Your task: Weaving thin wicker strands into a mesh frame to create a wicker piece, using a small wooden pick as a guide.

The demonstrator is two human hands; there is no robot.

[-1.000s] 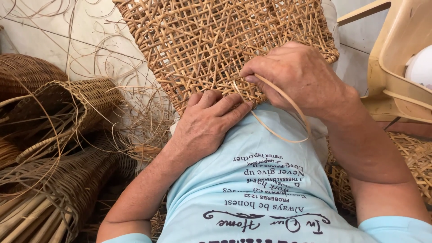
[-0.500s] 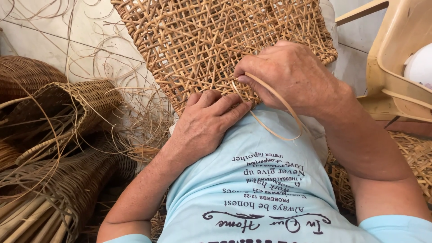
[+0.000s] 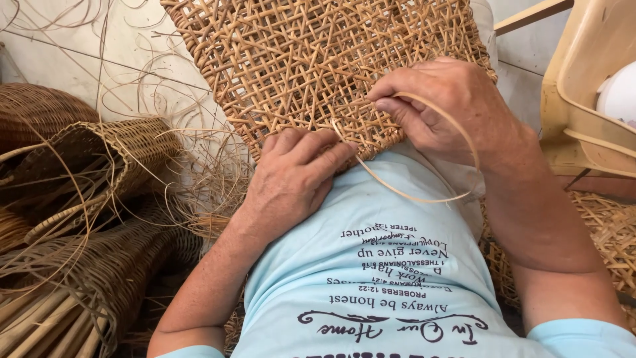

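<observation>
Right hand (image 3: 457, 109) pulled cane loop (image 3: 424, 192) wider.

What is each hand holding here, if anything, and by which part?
The right hand pinches a thin cane strip near its upper end, where it meets the woven cane panel. The left hand holds nothing; it presses flat on the panel's near edge.

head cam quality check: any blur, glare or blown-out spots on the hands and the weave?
Head view: soft even daylight, no hard shadows; the woven cane panel is sharp, strands distinct; left hand and right hand show no motion blur, and the loose cane strip reads clean; the white object at the right edge is nearly blown out; the baskets on the left sit darker, detail still visible.
</observation>
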